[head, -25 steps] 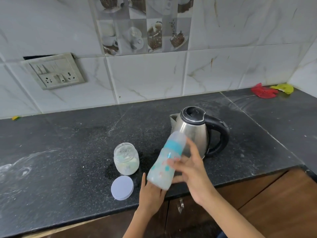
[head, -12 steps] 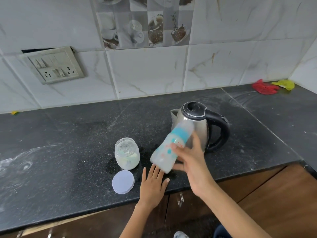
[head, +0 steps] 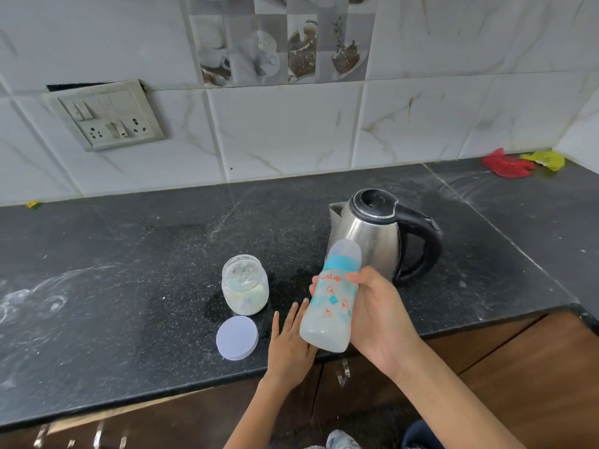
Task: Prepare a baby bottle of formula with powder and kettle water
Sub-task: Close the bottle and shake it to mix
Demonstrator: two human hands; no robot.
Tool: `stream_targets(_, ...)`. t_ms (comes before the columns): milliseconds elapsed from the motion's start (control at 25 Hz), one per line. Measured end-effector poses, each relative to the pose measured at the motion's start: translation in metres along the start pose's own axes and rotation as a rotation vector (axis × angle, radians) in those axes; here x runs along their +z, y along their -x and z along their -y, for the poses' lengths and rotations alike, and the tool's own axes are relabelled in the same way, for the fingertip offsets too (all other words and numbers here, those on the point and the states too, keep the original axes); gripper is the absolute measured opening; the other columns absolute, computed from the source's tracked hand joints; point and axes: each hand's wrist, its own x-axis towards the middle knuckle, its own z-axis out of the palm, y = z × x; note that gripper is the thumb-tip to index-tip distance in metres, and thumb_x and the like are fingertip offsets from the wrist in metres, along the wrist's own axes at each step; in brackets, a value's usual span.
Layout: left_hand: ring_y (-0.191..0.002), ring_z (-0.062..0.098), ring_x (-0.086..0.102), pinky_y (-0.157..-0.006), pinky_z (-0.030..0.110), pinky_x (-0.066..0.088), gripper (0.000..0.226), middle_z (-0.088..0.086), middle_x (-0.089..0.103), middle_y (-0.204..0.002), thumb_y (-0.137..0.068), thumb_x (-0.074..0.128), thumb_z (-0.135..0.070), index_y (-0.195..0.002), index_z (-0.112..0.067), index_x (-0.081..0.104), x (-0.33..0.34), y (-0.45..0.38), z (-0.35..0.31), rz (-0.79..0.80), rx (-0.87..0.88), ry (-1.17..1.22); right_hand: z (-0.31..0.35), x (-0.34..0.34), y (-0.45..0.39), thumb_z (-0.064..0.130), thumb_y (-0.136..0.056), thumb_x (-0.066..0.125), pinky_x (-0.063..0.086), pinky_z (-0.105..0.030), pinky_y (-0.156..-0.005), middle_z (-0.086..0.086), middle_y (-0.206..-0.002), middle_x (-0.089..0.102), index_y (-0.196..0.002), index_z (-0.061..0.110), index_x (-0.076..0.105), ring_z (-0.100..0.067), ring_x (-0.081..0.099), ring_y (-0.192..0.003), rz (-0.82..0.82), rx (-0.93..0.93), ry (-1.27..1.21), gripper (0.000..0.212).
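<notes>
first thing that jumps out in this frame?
The baby bottle, capped and cloudy white inside, held tilted in the right hand over the counter's front edge, in front of the steel kettle. The left hand lies flat on the black counter beside it. Left of that, the open powder jar stands with its lid lying in front of it.

One head-worn wide-angle view looks forward and down from close above the table's [head: 97,286] front edge, facing the tiled wall [head: 291,134].
</notes>
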Motion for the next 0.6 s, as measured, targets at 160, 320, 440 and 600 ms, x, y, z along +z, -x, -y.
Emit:
stream_targets(160, -0.133, 0.027, 0.042, -0.108, 0.058, 0.023, 0.048, 0.005, 0.054, -0.138, -0.090, 0.059, -0.035, -0.134, -0.016, 0.050, -0.009, -0.006, -0.002, 0.104, -0.070, 0.121, 0.006, 0.003, 0.003, 0.010, -0.086, 0.058, 0.060, -0.051, -0.078, -0.020, -0.109, 0.069, -0.130, 0.005, 0.050, -0.034, 0.069, -0.102, 0.065, 0.033, -0.037, 0.044)
stream_targets(320, -0.147, 0.017, 0.004, -0.112, 0.043, -0.016, 0.057, -0.005, 0.013, -0.159, -0.100, 0.022, -0.049, -0.150, -0.024, 0.015, -0.004, -0.007, 0.001, 0.238, -0.128, 0.014, 0.012, 0.007, -0.004, 0.015, -0.075, 0.067, 0.060, -0.050, -0.057, -0.032, -0.103, 0.069, -0.129, 0.007, 0.048, -0.046, 0.069, -0.094, -0.004, 0.083, -0.173, 0.058)
stream_targets(440, -0.146, 0.016, -0.007, -0.109, 0.044, -0.021, 0.058, -0.007, -0.001, -0.159, -0.099, 0.018, -0.051, -0.150, -0.027, 0.003, -0.004, -0.007, 0.000, 0.239, -0.127, 0.012, 0.011, 0.010, -0.010, 0.014, -0.065, 0.073, 0.058, -0.050, -0.047, -0.036, -0.106, 0.063, -0.123, 0.004, 0.049, -0.051, 0.066, -0.088, -0.191, 0.081, -0.334, 0.064)
stream_targets(600, -0.146, 0.016, -0.005, -0.109, 0.047, -0.020, 0.059, -0.008, -0.001, -0.158, -0.099, 0.020, -0.050, -0.151, -0.026, 0.005, -0.005, -0.007, 0.000, 0.257, -0.135, 0.015, 0.003, 0.006, -0.016, 0.013, -0.062, 0.075, 0.059, -0.053, -0.049, -0.026, -0.120, 0.053, -0.132, 0.009, 0.045, -0.047, 0.061, -0.096, -0.319, 0.003, -0.353, 0.076)
